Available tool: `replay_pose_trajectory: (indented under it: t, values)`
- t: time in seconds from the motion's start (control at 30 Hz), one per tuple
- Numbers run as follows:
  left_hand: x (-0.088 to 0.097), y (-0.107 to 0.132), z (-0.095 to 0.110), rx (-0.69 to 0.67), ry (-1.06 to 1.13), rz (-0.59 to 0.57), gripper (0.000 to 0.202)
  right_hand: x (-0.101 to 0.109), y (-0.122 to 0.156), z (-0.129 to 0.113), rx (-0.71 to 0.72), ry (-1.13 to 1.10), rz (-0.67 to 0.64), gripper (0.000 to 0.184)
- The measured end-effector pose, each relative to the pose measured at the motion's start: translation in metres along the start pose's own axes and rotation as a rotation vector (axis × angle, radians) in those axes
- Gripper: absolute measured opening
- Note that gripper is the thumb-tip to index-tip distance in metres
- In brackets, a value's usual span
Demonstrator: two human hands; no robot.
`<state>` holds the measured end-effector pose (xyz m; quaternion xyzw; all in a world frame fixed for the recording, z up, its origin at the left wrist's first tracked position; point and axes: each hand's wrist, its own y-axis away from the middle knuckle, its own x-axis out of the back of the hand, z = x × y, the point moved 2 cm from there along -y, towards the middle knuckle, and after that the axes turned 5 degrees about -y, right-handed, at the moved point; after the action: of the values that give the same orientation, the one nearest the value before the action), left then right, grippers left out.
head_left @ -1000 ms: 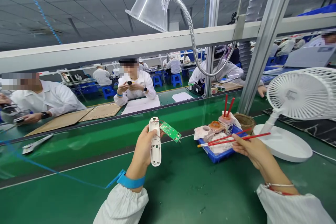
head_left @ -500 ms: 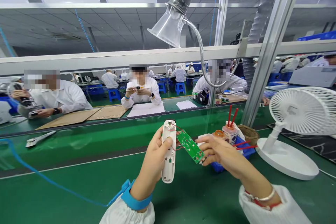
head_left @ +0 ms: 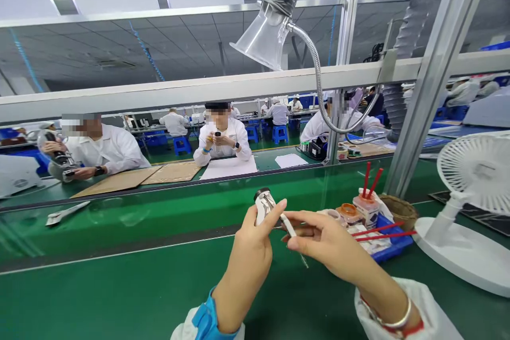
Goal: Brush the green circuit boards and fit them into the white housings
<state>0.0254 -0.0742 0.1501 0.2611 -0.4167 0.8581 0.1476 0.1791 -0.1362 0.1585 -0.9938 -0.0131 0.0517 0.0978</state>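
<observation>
The left hand (head_left: 250,260) grips a white plastic device casing (head_left: 265,207) in the air above the green bench mat (head_left: 119,292), its fingers wrapped closely round the body and the dark-capped end pointing up. The right hand (head_left: 330,244) is just beside it, thumb and forefinger pinched narrow on a slim white stick (head_left: 288,225) that touches or nearly touches the casing; the stick's exact kind is too small to tell. A blue wrist strap (head_left: 203,324) circles the left wrist and a silver bracelet (head_left: 399,320) the right. Past the right hand, a blue plastic tray (head_left: 398,248) holds red-handled brushes (head_left: 382,235) and an orange-lidded jar (head_left: 349,211), with a woven basket (head_left: 400,211) behind it and a white desk fan (head_left: 474,175) to the right. A clear funnel-shaped fume hood (head_left: 261,45) hangs overhead, and beyond a glass partition (head_left: 199,202) a co-worker (head_left: 221,141) in a white coat holds a small dark object in both hands
</observation>
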Motion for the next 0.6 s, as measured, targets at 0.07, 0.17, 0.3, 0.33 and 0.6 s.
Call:
replay_pose_trajectory:
  t: [0.07, 0.17, 0.3, 0.33, 0.6]
  values:
    - [-0.005, 0.0, -0.002, 0.005, -0.106, 0.033, 0.056, -0.006, 0.0, 0.001, 0.052, 0.037, 0.065, 0.045]
    - [-0.01, 0.0, -0.005, 0.012, -0.236, 0.08, 0.053, -0.012, -0.003, 0.006, 0.082, -0.023, 0.11, 0.044]
    - [-0.011, -0.002, -0.008, 0.09, -0.381, -0.015, 0.054, -0.013, -0.013, 0.017, 0.057, -0.156, 0.173, 0.051]
    - [-0.011, -0.003, -0.008, 0.115, -0.411, -0.044, 0.054, -0.013, -0.015, 0.019, 0.057, -0.182, 0.189, 0.052]
    - [-0.016, -0.001, -0.002, 0.206, -0.565, -0.151, 0.053, -0.019, -0.02, 0.033, 0.124, -0.11, 0.335, 0.053]
